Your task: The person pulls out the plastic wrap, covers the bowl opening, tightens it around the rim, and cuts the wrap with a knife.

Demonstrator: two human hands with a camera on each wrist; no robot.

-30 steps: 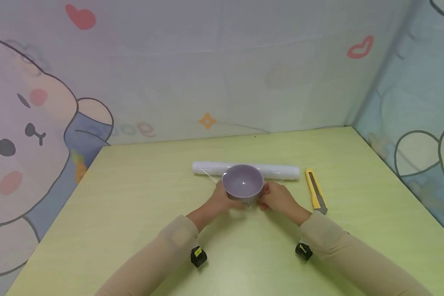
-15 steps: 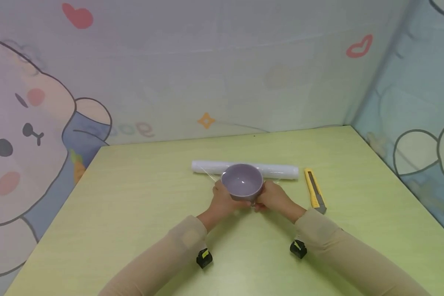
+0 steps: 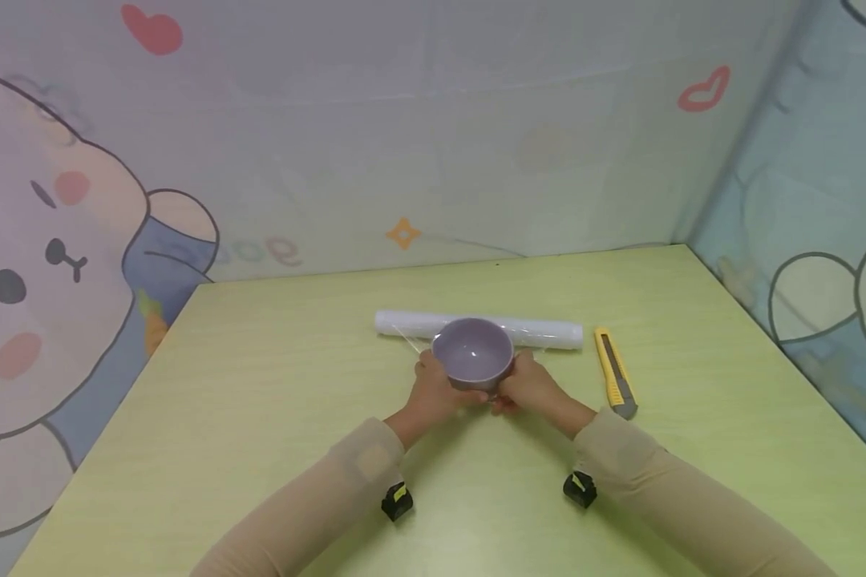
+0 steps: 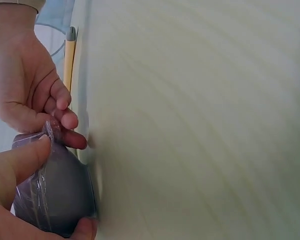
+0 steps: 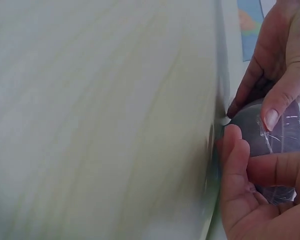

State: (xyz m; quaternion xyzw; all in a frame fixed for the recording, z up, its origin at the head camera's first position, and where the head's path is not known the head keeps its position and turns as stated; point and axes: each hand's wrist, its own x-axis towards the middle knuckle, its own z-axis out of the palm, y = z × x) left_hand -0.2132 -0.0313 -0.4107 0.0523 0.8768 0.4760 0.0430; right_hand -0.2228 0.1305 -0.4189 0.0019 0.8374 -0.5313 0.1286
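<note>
Purple bowl, left hand clasping it, right hand pinching film, hands now closer

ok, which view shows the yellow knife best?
Head view: the yellow knife shows whole and unobstructed, lying on the table. Left wrist catches only a narrow strip, with the lower end hidden behind the right hand. Right wrist doesn't show it.

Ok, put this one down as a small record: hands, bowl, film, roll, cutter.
Left hand: holds the bowl, thumb on the film
Right hand: pinches gathered film at the bowl's near side
Bowl: purple inside, opening upward
Film: clear, clinging to the bowl's outer wall
Roll: white, lying on the table beyond the bowl
Cutter: yellow and grey, lying right of the roll
</note>
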